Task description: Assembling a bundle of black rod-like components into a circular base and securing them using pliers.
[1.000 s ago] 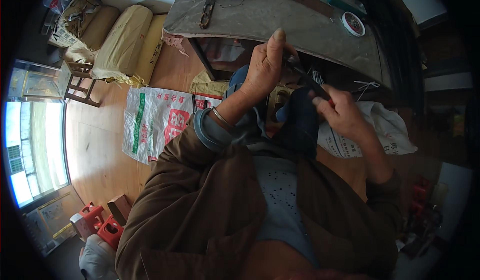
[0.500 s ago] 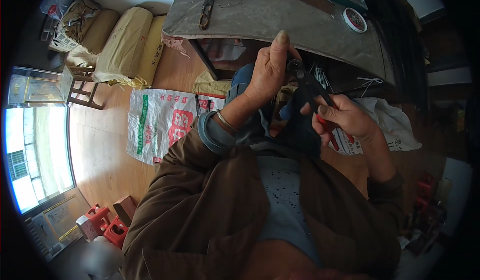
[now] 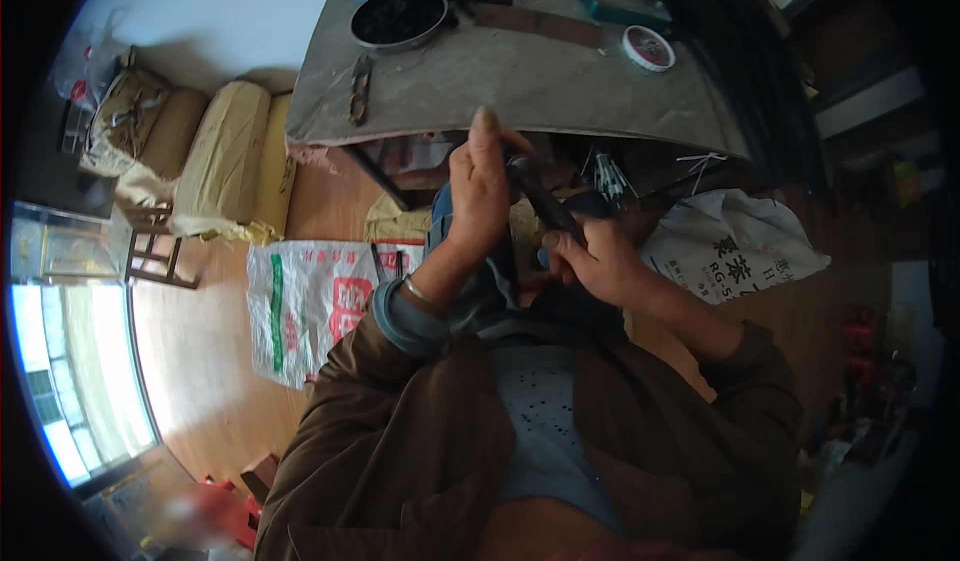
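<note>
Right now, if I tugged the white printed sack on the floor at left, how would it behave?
The white printed sack would probably flop and fold, since its surface is creased. It is likely light, as it lies flat without bulging. The dark slim pieces on it might slide along.

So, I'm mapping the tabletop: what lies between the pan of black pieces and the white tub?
A flat brown strip lies between the pan and the tub, in the head view; a teal box sits farther back, near the strip's right end.
</note>
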Demonstrator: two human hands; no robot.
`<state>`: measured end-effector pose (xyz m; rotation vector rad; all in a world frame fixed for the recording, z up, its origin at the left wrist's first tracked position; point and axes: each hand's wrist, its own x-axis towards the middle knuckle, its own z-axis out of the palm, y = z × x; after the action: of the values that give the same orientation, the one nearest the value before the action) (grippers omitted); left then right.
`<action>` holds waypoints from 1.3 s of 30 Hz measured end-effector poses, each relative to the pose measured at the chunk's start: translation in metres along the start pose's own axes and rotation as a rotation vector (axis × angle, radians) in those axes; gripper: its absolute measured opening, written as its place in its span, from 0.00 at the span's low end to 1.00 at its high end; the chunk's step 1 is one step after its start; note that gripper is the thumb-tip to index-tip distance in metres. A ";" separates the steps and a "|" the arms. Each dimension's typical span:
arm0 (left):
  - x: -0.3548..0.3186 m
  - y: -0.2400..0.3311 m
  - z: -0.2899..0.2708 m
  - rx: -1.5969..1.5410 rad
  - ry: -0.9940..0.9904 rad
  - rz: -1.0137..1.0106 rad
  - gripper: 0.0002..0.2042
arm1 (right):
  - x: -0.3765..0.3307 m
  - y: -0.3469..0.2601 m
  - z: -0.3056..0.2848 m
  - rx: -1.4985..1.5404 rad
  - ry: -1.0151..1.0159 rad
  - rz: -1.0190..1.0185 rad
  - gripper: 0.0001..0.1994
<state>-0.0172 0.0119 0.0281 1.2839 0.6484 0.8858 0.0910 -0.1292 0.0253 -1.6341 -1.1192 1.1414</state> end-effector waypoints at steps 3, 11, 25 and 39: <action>0.001 -0.002 -0.004 -0.052 0.030 -0.066 0.33 | 0.026 0.004 -0.046 -0.791 0.437 -0.471 0.13; 0.004 -0.007 -0.002 -0.127 -0.074 -0.117 0.32 | 0.087 0.035 -0.168 -1.108 0.741 -0.237 0.17; 0.013 -0.016 0.005 -0.158 -0.062 -0.199 0.31 | 0.091 0.038 -0.167 -1.149 0.678 -0.082 0.23; 0.011 -0.018 0.011 -0.137 -0.104 -0.183 0.31 | 0.066 0.027 -0.134 -1.071 0.560 -0.689 0.12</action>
<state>0.0016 0.0149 0.0138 1.1209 0.6022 0.6965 0.2380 -0.0912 0.0177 -1.8442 -1.8064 -0.4629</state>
